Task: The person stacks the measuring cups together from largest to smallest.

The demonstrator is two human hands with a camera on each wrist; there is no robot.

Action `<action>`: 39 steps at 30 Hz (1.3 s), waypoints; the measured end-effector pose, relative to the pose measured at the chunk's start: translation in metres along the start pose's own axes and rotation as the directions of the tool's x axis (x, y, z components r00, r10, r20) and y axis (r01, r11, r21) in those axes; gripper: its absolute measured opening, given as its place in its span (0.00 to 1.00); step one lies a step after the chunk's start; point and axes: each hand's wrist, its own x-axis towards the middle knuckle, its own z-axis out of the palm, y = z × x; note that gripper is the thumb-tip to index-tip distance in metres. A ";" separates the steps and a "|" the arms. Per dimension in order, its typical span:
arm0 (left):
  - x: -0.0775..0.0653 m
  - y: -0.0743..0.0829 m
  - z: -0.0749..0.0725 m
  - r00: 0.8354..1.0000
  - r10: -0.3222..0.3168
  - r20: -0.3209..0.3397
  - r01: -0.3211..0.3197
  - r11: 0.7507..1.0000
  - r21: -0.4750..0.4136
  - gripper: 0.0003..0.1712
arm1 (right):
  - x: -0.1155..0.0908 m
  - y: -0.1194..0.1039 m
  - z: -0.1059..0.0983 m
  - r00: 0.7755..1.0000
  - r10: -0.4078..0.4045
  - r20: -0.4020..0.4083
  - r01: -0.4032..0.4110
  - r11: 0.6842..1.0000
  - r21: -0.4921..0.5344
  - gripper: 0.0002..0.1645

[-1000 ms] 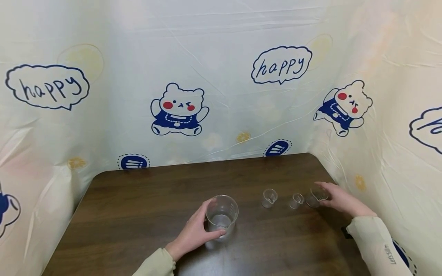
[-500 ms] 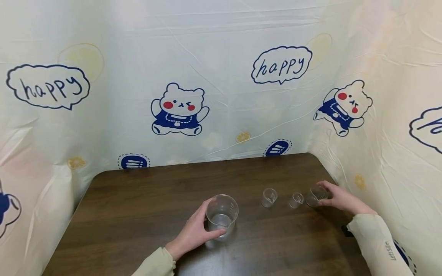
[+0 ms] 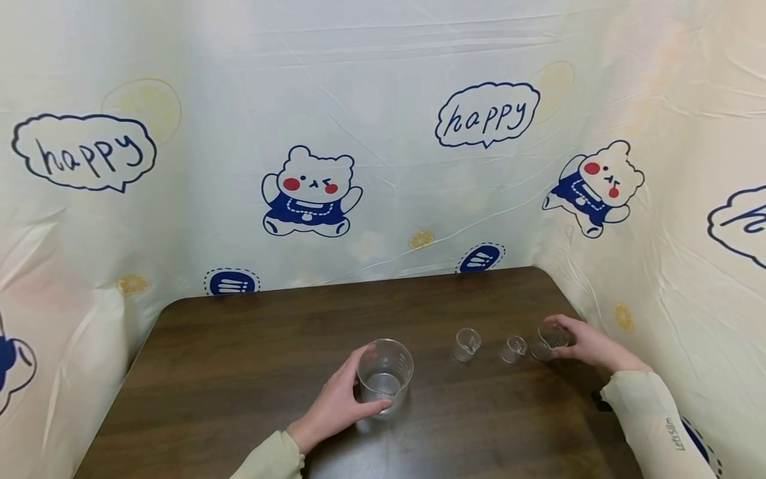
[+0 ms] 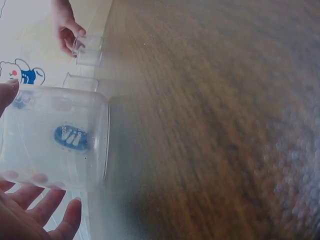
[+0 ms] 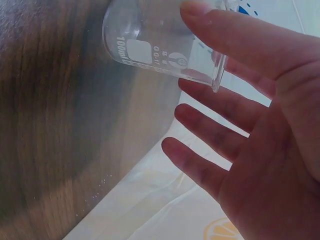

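It looks like a small curtained-off booth: pale sheeting (image 3: 383, 60) printed with cartoon bears (image 3: 311, 191) and the word "happy" hangs around three sides of a dark wood-grain table (image 3: 239, 359). The clear beakers (image 3: 391, 372) (one is marked 100ml) lend it a lab touch, though what room lies beyond the sheeting cannot be told.
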 end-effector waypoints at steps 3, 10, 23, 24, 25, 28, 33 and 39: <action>0.000 0.001 0.000 1.000 -0.001 -0.002 0.001 1.000 0.004 0.56 | 0.000 -0.001 0.001 1.000 0.003 -0.004 -0.003 1.000 -0.003 0.38; 0.000 0.001 -0.001 1.000 0.000 -0.005 0.000 1.000 0.001 0.56 | -0.001 -0.004 0.001 0.999 0.034 0.004 -0.034 0.999 -0.014 0.38; 0.001 0.000 -0.002 1.000 -0.004 0.011 0.004 1.000 0.008 0.57 | -0.003 -0.032 -0.013 0.998 0.051 0.024 -0.050 0.998 -0.035 0.36; 0.001 0.000 -0.002 1.000 -0.006 0.013 0.005 1.000 0.009 0.57 | -0.003 -0.034 -0.014 0.998 0.052 0.031 -0.051 0.998 -0.039 0.36; 0.000 0.000 -0.002 1.000 -0.007 0.014 0.007 1.000 0.010 0.57 | -0.003 -0.037 -0.015 0.998 0.053 0.039 -0.051 0.998 -0.041 0.36; 0.000 0.000 -0.002 1.000 -0.009 0.018 0.008 1.000 0.014 0.57 | -0.002 -0.046 -0.018 0.997 0.058 0.055 -0.056 0.998 -0.042 0.37; 0.000 -0.001 -0.002 1.000 0.005 0.009 -0.005 1.000 0.023 0.56 | 0.000 -0.060 -0.022 0.997 0.041 0.063 -0.039 0.998 -0.046 0.37; 0.000 -0.001 -0.002 1.000 0.005 0.012 -0.006 1.000 0.023 0.56 | 0.002 -0.073 -0.029 0.997 0.040 0.063 -0.036 0.997 -0.062 0.37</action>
